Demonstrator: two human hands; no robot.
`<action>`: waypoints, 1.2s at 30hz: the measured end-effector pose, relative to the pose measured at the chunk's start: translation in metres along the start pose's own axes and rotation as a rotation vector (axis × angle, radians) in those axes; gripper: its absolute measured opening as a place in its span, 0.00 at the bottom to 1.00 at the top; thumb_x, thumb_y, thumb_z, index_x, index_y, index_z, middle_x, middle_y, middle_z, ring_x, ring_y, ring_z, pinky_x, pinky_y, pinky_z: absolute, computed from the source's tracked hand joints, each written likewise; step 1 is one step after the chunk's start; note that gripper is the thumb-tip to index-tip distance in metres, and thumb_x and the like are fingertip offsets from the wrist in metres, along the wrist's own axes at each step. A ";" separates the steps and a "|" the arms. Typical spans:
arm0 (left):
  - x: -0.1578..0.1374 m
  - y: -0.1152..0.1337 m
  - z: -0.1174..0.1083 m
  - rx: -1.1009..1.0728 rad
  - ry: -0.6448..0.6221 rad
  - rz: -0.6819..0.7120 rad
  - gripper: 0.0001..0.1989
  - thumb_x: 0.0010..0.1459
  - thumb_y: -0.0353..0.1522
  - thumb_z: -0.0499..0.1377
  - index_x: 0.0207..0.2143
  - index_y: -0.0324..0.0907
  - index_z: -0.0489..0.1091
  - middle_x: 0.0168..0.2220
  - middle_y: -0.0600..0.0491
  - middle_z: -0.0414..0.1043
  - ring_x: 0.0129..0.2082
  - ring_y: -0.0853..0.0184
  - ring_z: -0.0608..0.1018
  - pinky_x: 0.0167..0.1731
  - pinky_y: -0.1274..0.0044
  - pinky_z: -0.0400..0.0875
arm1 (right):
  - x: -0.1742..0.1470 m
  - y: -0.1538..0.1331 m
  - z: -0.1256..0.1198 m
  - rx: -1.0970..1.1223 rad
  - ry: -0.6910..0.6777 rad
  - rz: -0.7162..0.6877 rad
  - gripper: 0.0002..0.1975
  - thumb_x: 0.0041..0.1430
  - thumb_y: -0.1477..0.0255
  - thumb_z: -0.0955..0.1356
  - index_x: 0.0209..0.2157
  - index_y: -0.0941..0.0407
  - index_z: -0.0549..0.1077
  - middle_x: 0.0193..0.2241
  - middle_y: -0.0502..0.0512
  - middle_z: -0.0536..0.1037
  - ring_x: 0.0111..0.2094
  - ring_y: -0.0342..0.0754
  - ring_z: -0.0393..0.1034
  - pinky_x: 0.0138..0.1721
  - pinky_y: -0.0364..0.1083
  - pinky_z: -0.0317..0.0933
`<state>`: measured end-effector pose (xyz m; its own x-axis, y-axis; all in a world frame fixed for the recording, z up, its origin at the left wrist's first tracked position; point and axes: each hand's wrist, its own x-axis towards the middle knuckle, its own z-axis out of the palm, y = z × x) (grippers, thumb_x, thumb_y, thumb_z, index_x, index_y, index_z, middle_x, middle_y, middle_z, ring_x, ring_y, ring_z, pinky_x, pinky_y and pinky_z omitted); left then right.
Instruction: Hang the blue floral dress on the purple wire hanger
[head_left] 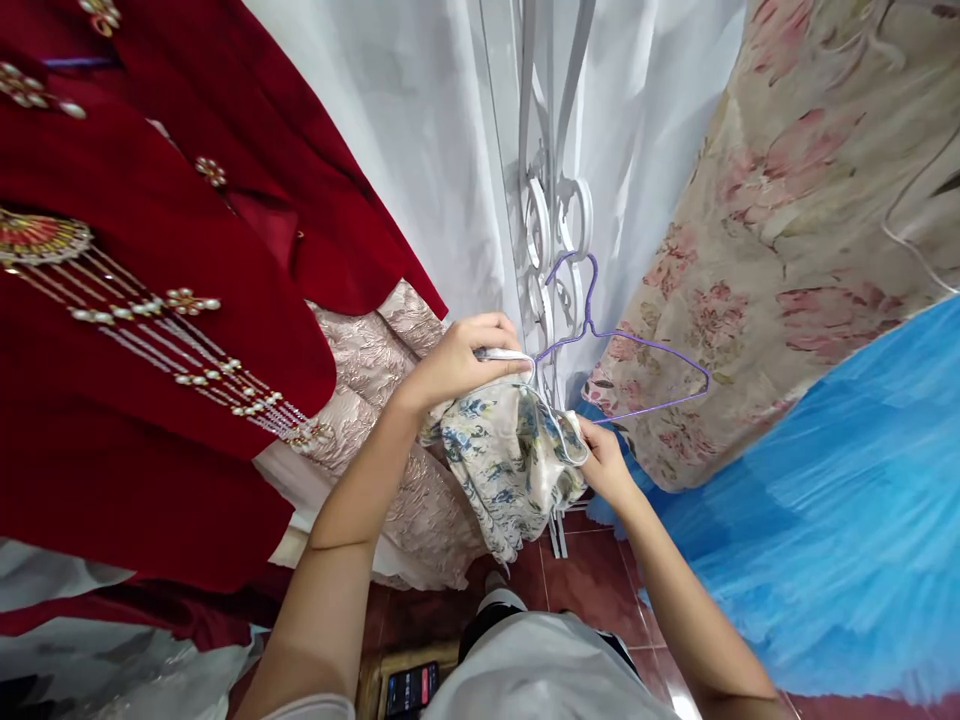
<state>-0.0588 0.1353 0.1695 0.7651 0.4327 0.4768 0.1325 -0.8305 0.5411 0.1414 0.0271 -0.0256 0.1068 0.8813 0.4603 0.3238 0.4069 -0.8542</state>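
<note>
A pale garment with a blue and green floral print (495,460) hangs between my hands, with white trim along its upper edge. My left hand (472,362) is closed on that edge, thumb and fingers pinching the trim. My right hand (606,465) grips the other side, its fingertips partly hidden by cloth. A thin purple hanger (652,342) sits just above my right hand, and its lower bar runs down to the fingers. Whether the hand also holds the hanger, or the garment is on it, I cannot tell.
A white metal rack (541,225) stands ahead, before white curtains (405,110). Red velvet clothing (172,400) with beaded ornaments fills the left, beside pale pink textured fabric (420,520). Rose-printed fabric (780,200) and a blue skirt (795,520) hang right. A phone (411,690) lies below.
</note>
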 end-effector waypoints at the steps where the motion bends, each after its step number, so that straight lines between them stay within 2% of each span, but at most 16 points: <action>1: -0.002 0.007 -0.004 0.010 -0.005 -0.013 0.12 0.58 0.40 0.67 0.30 0.41 0.79 0.35 0.51 0.72 0.36 0.67 0.75 0.39 0.74 0.71 | -0.001 0.000 -0.001 -0.012 0.029 0.003 0.16 0.69 0.63 0.62 0.28 0.55 0.66 0.25 0.49 0.66 0.28 0.45 0.59 0.32 0.44 0.55; 6: -0.024 0.031 -0.012 0.018 -0.131 -0.127 0.14 0.61 0.43 0.65 0.30 0.42 0.80 0.36 0.50 0.74 0.37 0.65 0.76 0.40 0.74 0.71 | -0.004 0.001 -0.003 -0.012 0.068 0.014 0.14 0.69 0.64 0.61 0.30 0.55 0.67 0.25 0.49 0.66 0.28 0.45 0.59 0.32 0.44 0.54; 10: -0.024 0.041 -0.005 0.101 -0.175 -0.240 0.15 0.62 0.43 0.62 0.31 0.41 0.79 0.36 0.49 0.77 0.38 0.64 0.77 0.41 0.74 0.71 | -0.002 0.002 0.005 -0.004 0.078 0.001 0.15 0.68 0.65 0.61 0.27 0.55 0.63 0.22 0.46 0.60 0.25 0.44 0.55 0.29 0.44 0.51; 13: -0.025 0.056 -0.003 0.113 -0.262 -0.272 0.16 0.63 0.43 0.61 0.32 0.41 0.80 0.37 0.50 0.77 0.38 0.65 0.77 0.40 0.76 0.70 | -0.001 0.002 0.005 0.022 0.086 0.009 0.14 0.66 0.64 0.63 0.27 0.55 0.64 0.23 0.46 0.61 0.26 0.44 0.55 0.29 0.44 0.51; 16: -0.039 0.072 -0.006 0.172 -0.289 -0.324 0.19 0.66 0.44 0.57 0.30 0.41 0.78 0.29 0.54 0.75 0.31 0.68 0.75 0.33 0.78 0.67 | -0.001 0.004 -0.004 0.047 0.105 0.014 0.14 0.65 0.61 0.64 0.28 0.55 0.65 0.23 0.47 0.63 0.27 0.45 0.56 0.30 0.44 0.53; 19: -0.055 0.076 -0.009 0.229 -0.238 -0.378 0.22 0.68 0.44 0.54 0.27 0.41 0.77 0.23 0.56 0.72 0.25 0.69 0.71 0.26 0.78 0.63 | -0.004 0.005 -0.012 0.044 0.095 0.020 0.17 0.67 0.59 0.62 0.27 0.54 0.66 0.24 0.48 0.65 0.28 0.46 0.58 0.32 0.44 0.55; 21: -0.059 0.069 -0.009 0.246 -0.158 -0.362 0.20 0.67 0.43 0.56 0.28 0.41 0.78 0.24 0.55 0.74 0.26 0.67 0.73 0.26 0.78 0.64 | -0.006 0.004 -0.012 0.072 0.055 0.024 0.18 0.68 0.58 0.61 0.28 0.55 0.67 0.24 0.49 0.67 0.28 0.47 0.60 0.32 0.44 0.56; 24: -0.049 0.048 -0.003 0.269 -0.050 -0.257 0.14 0.65 0.41 0.60 0.34 0.43 0.81 0.31 0.53 0.78 0.32 0.65 0.76 0.32 0.76 0.68 | -0.007 -0.001 -0.003 0.125 0.013 0.041 0.19 0.67 0.57 0.62 0.29 0.55 0.69 0.23 0.48 0.65 0.27 0.46 0.58 0.30 0.44 0.55; 27: -0.024 0.025 0.007 0.249 -0.064 -0.106 0.07 0.61 0.38 0.64 0.36 0.45 0.82 0.34 0.52 0.77 0.35 0.66 0.77 0.37 0.75 0.69 | -0.007 -0.007 0.010 0.165 -0.012 0.057 0.18 0.66 0.58 0.63 0.27 0.55 0.68 0.22 0.47 0.64 0.25 0.44 0.56 0.28 0.43 0.54; 30: 0.005 0.010 0.017 0.239 -0.072 0.004 0.05 0.60 0.36 0.66 0.35 0.45 0.81 0.33 0.52 0.73 0.34 0.66 0.75 0.37 0.74 0.69 | -0.004 -0.013 0.020 0.185 -0.048 0.035 0.13 0.62 0.63 0.64 0.27 0.55 0.68 0.23 0.47 0.66 0.27 0.45 0.58 0.29 0.43 0.55; 33: 0.023 0.010 0.023 0.302 -0.075 0.068 0.06 0.58 0.36 0.67 0.32 0.43 0.77 0.37 0.51 0.71 0.37 0.65 0.75 0.39 0.73 0.69 | -0.003 -0.016 0.022 0.173 -0.044 0.003 0.06 0.57 0.69 0.65 0.28 0.56 0.69 0.24 0.47 0.68 0.28 0.46 0.61 0.31 0.43 0.57; 36: 0.015 0.016 0.028 0.417 -0.005 0.010 0.10 0.57 0.35 0.68 0.38 0.42 0.72 0.42 0.50 0.71 0.41 0.62 0.75 0.42 0.72 0.68 | -0.004 -0.015 0.016 0.176 -0.014 0.017 0.08 0.61 0.68 0.64 0.31 0.56 0.72 0.26 0.49 0.71 0.29 0.46 0.64 0.32 0.43 0.59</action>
<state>-0.0276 0.1192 0.1663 0.7706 0.4229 0.4769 0.3681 -0.9061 0.2087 0.1208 0.0208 -0.0183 0.0977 0.8911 0.4432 0.1520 0.4267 -0.8915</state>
